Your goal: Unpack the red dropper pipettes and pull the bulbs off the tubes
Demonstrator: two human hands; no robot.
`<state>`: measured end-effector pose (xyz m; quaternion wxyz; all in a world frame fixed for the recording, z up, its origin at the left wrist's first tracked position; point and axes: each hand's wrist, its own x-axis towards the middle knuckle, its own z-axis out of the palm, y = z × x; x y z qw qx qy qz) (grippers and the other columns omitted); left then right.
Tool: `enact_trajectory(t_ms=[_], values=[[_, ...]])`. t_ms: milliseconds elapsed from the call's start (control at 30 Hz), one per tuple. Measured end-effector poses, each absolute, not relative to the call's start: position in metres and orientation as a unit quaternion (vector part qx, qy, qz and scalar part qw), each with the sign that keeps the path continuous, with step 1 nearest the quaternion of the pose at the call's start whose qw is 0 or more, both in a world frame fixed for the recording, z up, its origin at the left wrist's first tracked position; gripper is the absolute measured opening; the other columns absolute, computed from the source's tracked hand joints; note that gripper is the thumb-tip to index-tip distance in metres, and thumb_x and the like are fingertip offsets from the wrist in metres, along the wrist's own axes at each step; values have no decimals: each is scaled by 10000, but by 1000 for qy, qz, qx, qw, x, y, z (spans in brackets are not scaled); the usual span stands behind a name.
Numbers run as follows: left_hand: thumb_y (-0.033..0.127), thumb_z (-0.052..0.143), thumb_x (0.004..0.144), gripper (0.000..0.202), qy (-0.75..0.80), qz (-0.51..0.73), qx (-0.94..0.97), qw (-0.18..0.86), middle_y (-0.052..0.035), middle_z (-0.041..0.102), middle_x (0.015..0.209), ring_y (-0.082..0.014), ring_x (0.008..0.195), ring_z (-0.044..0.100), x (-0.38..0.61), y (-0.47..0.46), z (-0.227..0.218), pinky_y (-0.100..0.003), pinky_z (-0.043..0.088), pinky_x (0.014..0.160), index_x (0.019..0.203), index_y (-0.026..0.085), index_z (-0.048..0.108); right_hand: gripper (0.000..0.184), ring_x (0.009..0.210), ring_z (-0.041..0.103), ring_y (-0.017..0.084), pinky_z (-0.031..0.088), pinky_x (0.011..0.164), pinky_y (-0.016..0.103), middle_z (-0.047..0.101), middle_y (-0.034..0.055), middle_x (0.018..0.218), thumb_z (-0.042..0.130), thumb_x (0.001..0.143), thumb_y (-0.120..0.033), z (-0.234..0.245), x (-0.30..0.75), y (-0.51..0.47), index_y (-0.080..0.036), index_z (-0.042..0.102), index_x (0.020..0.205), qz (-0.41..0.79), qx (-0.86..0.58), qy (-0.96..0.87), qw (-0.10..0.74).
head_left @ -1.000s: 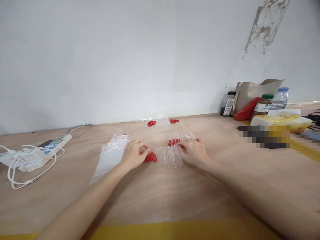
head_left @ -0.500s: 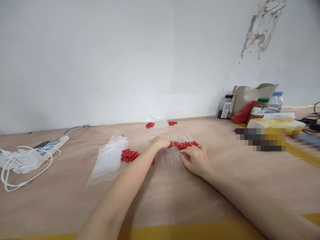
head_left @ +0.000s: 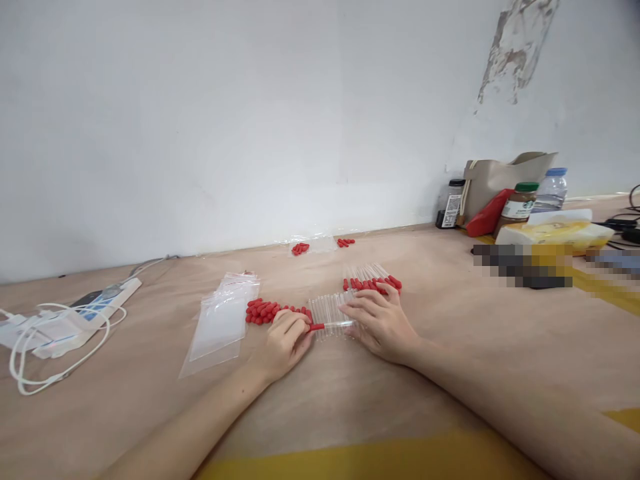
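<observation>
My left hand (head_left: 285,337) pinches a red rubber bulb (head_left: 317,327), whose end meets a clear dropper tube (head_left: 337,325) lying level. How far the tube goes into the bulb I cannot tell. The tube's other end is in the closed fingers of my right hand (head_left: 385,327). Under and behind them lies a row of bare clear tubes (head_left: 323,305). Beyond my right hand are several tubes with red bulbs on them, the capped droppers (head_left: 367,283), partly covered by its fingers. A pile of loose red bulbs (head_left: 261,311) lies just left of my left hand.
Clear zip bags (head_left: 220,323) lie left of the pile. A small bag (head_left: 320,245) with red bulbs beside it is near the wall. Far left sits a power strip (head_left: 95,313) with white cables. Bottles, a pouch (head_left: 493,183) and a tissue pack (head_left: 555,233) stand right.
My left hand has come back from the capped droppers towards me and now holds a red bulb at a tube's end. My right hand has moved slightly left and holds that tube.
</observation>
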<state>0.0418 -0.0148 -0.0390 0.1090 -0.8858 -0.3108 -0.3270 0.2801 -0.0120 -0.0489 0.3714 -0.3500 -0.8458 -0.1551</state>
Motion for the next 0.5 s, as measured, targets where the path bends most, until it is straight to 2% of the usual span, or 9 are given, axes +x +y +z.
enact_trajectory(t_ms=[133, 200, 300, 433, 500], values=[[135, 489, 805, 53, -272, -356, -887, 112, -48, 597, 838, -148, 780, 531, 43, -10, -49, -319, 411, 745, 775, 174, 509, 209, 793, 492, 137, 155, 932, 429, 620, -6, 704, 447, 859, -298, -55, 270, -13, -259, 626, 958, -137, -340, -858, 361], [149, 508, 805, 54, -276, -355, -886, 110, -52, 607, 860, -155, 809, 533, 45, -10, -48, -328, 399, 761, 851, 172, 525, 207, 749, 474, 127, 162, 932, 423, 598, -10, 675, 442, 860, -291, -57, 267, -13, -249, 632, 930, -132, -339, -859, 360], [226, 553, 800, 190, -287, -331, -890, 127, -54, 626, 926, -177, 870, 528, 47, -12, -42, -353, 366, 791, 985, 186, 539, 211, 729, 456, 126, 171, 929, 409, 578, -9, 659, 428, 863, -279, -57, 263, -15, -236, 633, 887, -123, -334, -862, 361], [262, 542, 814, 81, -277, -292, -901, 165, -9, 653, 799, -165, 800, 539, 45, -16, -37, -357, 331, 786, 836, 208, 598, 209, 714, 443, 128, 177, 910, 393, 572, -8, 631, 426, 858, -270, -56, 262, -18, -236, 632, 859, -120, -318, -873, 349], [259, 525, 824, 106, -267, -275, -906, 179, -1, 651, 742, -155, 757, 540, 43, -18, -35, -351, 327, 772, 775, 205, 601, 206, 695, 437, 121, 183, 895, 384, 574, -15, 616, 426, 856, -260, -55, 263, -20, -238, 631, 837, -119, -310, -878, 344]])
